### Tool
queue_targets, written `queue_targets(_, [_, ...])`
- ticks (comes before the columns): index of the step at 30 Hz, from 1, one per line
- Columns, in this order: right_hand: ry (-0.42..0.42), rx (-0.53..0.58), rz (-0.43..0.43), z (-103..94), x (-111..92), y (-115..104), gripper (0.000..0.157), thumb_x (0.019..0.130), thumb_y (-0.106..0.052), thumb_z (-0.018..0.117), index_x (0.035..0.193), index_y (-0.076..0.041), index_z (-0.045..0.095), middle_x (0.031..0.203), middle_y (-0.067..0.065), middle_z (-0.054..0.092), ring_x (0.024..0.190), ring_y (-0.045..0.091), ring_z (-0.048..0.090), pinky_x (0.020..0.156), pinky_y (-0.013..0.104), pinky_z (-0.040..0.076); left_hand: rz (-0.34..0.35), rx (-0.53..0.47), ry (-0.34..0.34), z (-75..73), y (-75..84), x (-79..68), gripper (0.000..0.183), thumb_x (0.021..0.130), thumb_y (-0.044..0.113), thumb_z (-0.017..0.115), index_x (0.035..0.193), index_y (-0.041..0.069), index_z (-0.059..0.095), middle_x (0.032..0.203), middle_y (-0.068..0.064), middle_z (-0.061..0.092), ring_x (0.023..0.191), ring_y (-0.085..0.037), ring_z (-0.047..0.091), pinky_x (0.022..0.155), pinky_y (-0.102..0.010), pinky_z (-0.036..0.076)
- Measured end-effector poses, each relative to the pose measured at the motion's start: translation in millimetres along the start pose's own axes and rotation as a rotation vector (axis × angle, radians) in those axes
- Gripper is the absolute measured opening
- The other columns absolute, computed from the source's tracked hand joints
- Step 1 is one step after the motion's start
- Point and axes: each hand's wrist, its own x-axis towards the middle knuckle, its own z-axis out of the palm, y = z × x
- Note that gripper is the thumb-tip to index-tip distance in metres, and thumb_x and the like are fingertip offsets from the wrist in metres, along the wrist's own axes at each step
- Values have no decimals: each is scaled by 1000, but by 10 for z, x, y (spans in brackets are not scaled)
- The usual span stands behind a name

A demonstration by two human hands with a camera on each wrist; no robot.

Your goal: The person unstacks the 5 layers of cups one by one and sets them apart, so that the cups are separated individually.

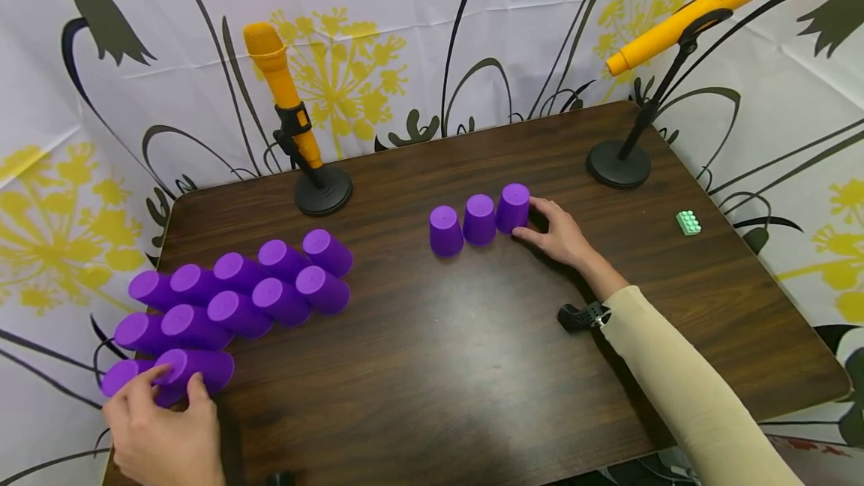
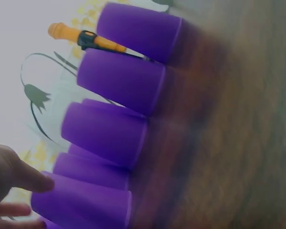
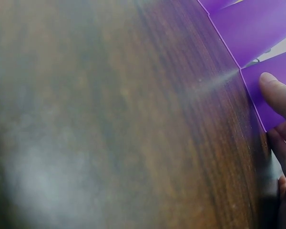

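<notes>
Three purple cups stand upside down in a short row at the table's middle. My right hand (image 1: 556, 235) holds the rightmost cup (image 1: 513, 208), thumb on its near side and a finger behind it. In the right wrist view the thumb (image 3: 276, 93) lies against that cup's wall. At the left, my left hand (image 1: 165, 426) grips an upside-down purple cup (image 1: 209, 370) near its top, between thumb and fingers. Another cup (image 1: 124, 375) stands left of it, partly hidden by the hand. The left wrist view shows the left thumb (image 2: 35, 179) on the cup.
Two rows of several upside-down purple cups (image 1: 236, 313) stand beyond my left hand. Orange microphones on black stands (image 1: 324, 190) (image 1: 617, 163) are at the table's back. A mint-green toy brick (image 1: 688, 223) lies at the right on the brown table (image 1: 432, 388).
</notes>
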Motion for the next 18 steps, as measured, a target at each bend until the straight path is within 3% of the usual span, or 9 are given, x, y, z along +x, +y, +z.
queue_targets(3, [-3,3,-2,4,2,-6,65,87,-27,76,141,-3,49,138,19,53,130,36,44,107,55,33,67,-25,83,-69,123,-4,29,81,21,76,107,9,72,108,14,59,102,-32,59,77,-31,49])
queue_targets(5, [-2,8,-3,-7,5,-11,65,87,-27,76,141,-3,49,138,19,53,130,36,44,107,55,32,129,-96,149,-91,271,-2,27,81,21,74,104,7,73,114,25,55,104,-23,59,76,-12,45])
queue_targets(7, [-1,13,-4,-14,6,-12,65,87,-27,76,141,-3,50,138,19,53,130,35,44,107,54,32,190,-205,189,-92,466,-14,24,80,18,72,99,4,74,115,23,57,103,-19,59,76,-3,41])
queue_targets(10, [0,16,-3,-16,8,-9,64,87,-27,77,140,-3,50,138,18,53,130,35,45,107,54,33,297,-427,194,-21,808,-80,18,78,11,73,91,-1,74,106,-1,68,97,-24,61,79,-9,46])
queue_targets(13, [2,8,-7,-8,9,2,64,87,-26,77,140,-3,50,137,19,54,130,35,45,107,54,33,469,-580,76,118,1101,-209,17,79,8,72,90,-4,73,102,-17,68,89,-33,62,83,-13,46])
queue_targets(16, [2,3,-10,2,9,10,64,87,-26,77,140,-3,50,137,19,54,130,35,45,107,54,33,653,-612,-163,263,1303,-384,22,81,9,70,100,-1,72,107,-16,67,91,-33,63,87,-20,47])
queue_targets(18, [0,5,-11,5,10,12,64,86,-26,77,140,-3,50,137,19,54,130,35,45,107,53,33,735,-596,-327,358,1416,-495,29,81,11,71,109,4,70,114,-12,65,97,-30,63,87,-29,49])
